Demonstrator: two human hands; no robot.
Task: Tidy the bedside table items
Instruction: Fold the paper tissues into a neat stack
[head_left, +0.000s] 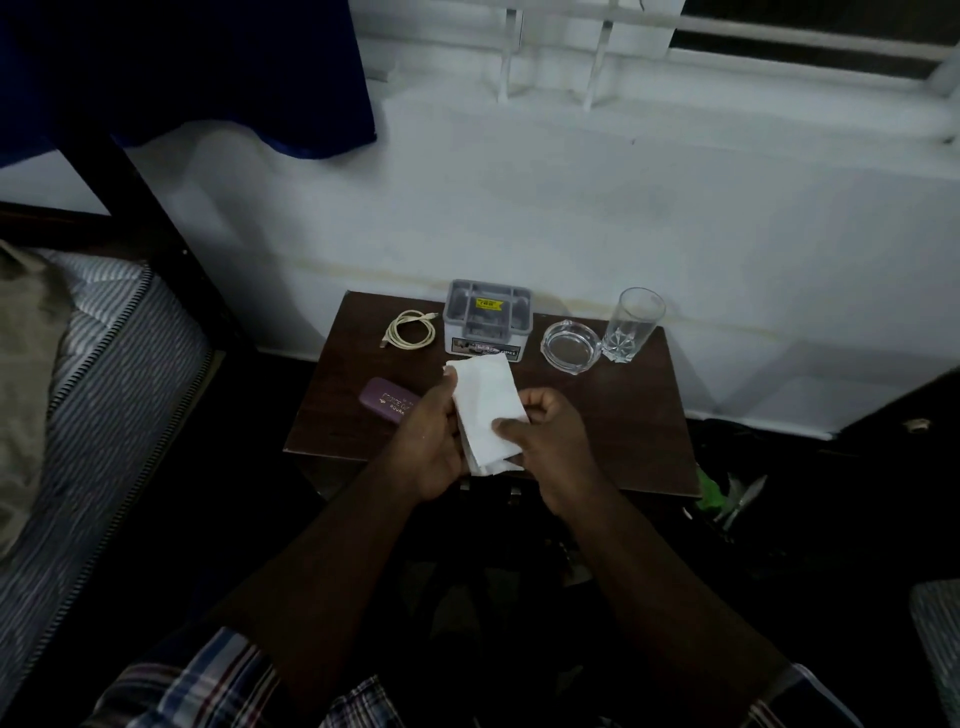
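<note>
A folded white tissue (485, 402) is held above the front half of the dark wooden bedside table (623, 431). My left hand (428, 441) grips its left edge and my right hand (545, 441) pinches its lower right side with the thumb on top. On the table lie a purple glasses case (384, 405), partly behind my left hand, a coiled cream cable (410, 328), a grey plastic organiser box (488, 319), a clear glass ashtray (570, 345) and an upright empty drinking glass (631, 325).
A bed with a striped mattress (104, 374) and dark frame stands to the left. The white wall and a window with blinds are behind the table. A blue curtain (208, 67) hangs top left. Green and dark clutter (727, 499) lies on the floor to the right.
</note>
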